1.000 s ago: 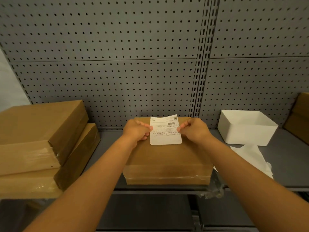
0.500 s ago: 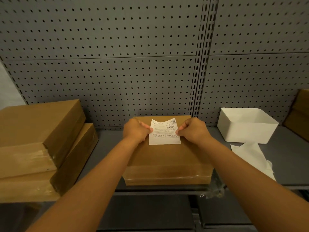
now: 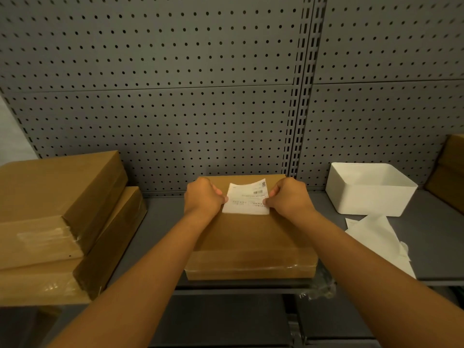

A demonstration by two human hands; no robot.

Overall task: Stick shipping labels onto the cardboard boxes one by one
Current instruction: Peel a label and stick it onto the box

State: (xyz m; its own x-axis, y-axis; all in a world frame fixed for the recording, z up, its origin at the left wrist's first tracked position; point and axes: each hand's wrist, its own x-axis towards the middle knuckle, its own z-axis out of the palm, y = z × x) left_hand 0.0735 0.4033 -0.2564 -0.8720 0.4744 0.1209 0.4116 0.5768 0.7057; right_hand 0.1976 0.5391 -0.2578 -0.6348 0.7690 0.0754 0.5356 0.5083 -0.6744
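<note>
Both hands pinch the shipping label (image 3: 247,200), left hand (image 3: 204,197) and right hand (image 3: 288,197) at opposite side edges over the cardboard box (image 3: 251,237); thin, floppy paper, best kept taut there.

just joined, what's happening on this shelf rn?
A person is sticking a shipping label onto the middle cardboard box. The left hand and right hand pinch its side edges; the near edge lies on the box top, the far edge curls up. Two stacked boxes sit to the left.
</note>
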